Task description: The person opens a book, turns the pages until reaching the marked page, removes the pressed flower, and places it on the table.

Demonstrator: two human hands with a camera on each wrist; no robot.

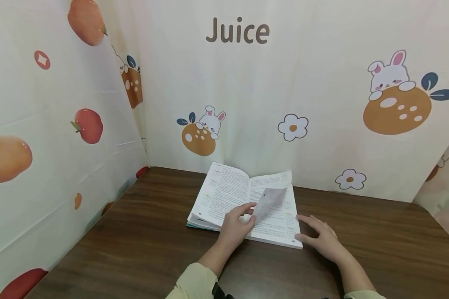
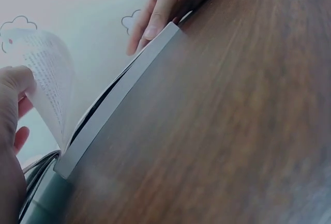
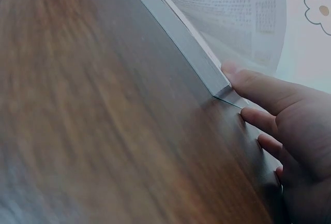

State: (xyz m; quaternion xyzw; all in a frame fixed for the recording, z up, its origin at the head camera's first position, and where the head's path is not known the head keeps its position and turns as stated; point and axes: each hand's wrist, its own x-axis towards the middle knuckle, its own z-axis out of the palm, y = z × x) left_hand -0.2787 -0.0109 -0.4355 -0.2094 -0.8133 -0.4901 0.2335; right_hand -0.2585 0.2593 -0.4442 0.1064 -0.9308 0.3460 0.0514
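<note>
An open book (image 1: 224, 189) with printed pages lies on the table, its cover edge teal. One page (image 1: 270, 201) stands raised and curls over the right half. My left hand (image 1: 236, 226), over the lower middle of the book, holds that page by its free edge with curled fingers. In the left wrist view the page (image 2: 46, 74) rises beside the index fingertip. At the book's right edge is my right hand (image 1: 323, 241), its thumb at the lower corner and its fingers loosely spread. The right wrist view shows the thumb (image 3: 253, 84) touching the corner, the other fingers beside the book.
The dark wooden table (image 1: 142, 245) extends around the book on both sides. Behind it hangs a pale curtain (image 1: 254, 91) printed with fruit, rabbits and flowers, close to the book's far edge. Another printed curtain (image 1: 52, 108) borders the left side.
</note>
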